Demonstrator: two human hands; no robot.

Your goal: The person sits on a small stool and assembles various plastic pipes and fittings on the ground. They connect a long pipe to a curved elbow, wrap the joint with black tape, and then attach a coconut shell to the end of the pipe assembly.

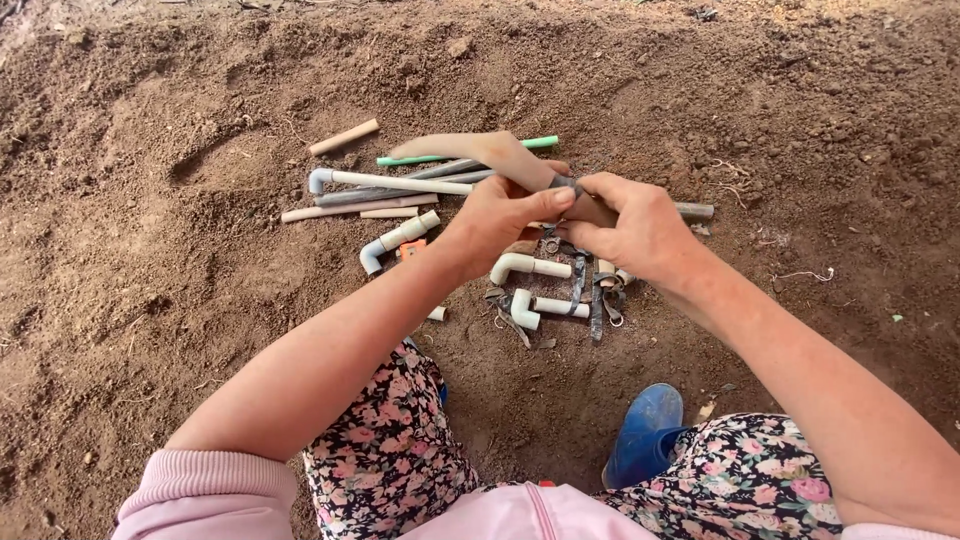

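My left hand [500,212] and my right hand [632,225] meet over a pile of pipe pieces on bare soil. Both grip a grey pipe [694,210] whose end sticks out to the right of my right hand. A small dark metal piece [566,183] is pinched on it between my thumbs. My left fingers stretch out to the left above the pile. Under the hands lie white elbow pipes [527,266] and dark metal clamps [598,305].
A green pipe [541,142], a long white pipe with an elbow [390,181], a tan stub [343,137] and another white elbow piece [400,238] lie to the left. My blue shoe [646,428] and floral trousers [385,450] are below. Loose brown soil [160,250] lies all around.
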